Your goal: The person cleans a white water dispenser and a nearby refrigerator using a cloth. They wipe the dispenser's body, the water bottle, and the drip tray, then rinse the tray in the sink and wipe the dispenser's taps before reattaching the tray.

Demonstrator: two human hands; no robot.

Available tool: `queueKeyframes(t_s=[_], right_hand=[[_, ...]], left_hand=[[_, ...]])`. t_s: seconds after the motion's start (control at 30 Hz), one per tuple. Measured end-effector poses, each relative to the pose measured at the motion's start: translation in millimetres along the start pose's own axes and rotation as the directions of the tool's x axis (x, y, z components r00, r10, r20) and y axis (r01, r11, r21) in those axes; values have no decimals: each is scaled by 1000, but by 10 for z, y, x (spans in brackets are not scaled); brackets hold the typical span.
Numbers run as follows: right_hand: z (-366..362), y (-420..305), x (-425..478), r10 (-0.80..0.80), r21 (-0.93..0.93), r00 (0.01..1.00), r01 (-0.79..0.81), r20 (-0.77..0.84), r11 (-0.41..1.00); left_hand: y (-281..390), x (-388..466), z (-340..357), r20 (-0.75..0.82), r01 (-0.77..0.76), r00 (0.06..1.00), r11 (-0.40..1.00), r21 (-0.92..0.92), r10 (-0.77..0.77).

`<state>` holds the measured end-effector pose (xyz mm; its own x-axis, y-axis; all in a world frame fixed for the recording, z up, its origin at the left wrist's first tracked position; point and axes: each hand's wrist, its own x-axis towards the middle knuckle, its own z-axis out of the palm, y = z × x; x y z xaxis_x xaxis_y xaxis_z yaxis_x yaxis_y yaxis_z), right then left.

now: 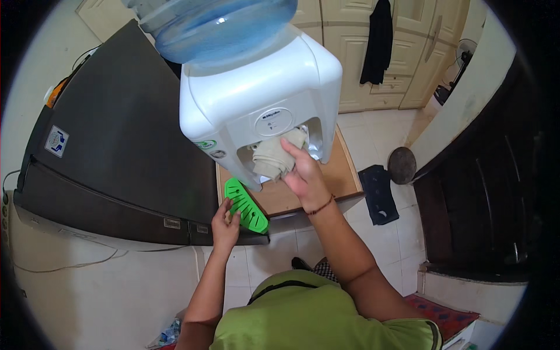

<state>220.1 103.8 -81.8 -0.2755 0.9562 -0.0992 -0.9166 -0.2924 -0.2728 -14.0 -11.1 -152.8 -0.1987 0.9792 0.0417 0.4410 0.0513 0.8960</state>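
Observation:
My right hand grips a folded beige cloth, thumb on top. The cloth is at the tap recess of a white water dispenser and hides most of the taps. On the dispenser sits a blue water bottle, cut off by the top of the view. My left hand holds a bright green slotted drip tray by its left side. The tray is tilted, in front of the left corner of the wooden stand that bears the dispenser.
A dark refrigerator stands close on the left. To the right are a folded dark mat and a round stool-like object on the tiled floor. A dark door is at far right. Cream cabinets with a hanging black cloth stand behind.

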Motion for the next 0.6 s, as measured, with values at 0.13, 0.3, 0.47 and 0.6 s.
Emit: queueKeyframes(t_s=[0.13,0.3,0.47,0.6], right_hand=[[114,-5,-161,-52,-128,992,37,-111,991],[11,62,257,-26,-63,987,16,-160,998],[36,61,-38,-89,-119,991,77,-101,990],[-143,15,267,-5,-95,999,1,-41,995]], left_hand=[[-268,-253,-261,-62,52,997,997,-58,-55],[-335,-350,-291,-48,81,996,997,0,-81],[-292,-406,-323,-82,58,995,997,-57,-63],[-294,-351,-297,-78,31,996,999,-32,-34]])
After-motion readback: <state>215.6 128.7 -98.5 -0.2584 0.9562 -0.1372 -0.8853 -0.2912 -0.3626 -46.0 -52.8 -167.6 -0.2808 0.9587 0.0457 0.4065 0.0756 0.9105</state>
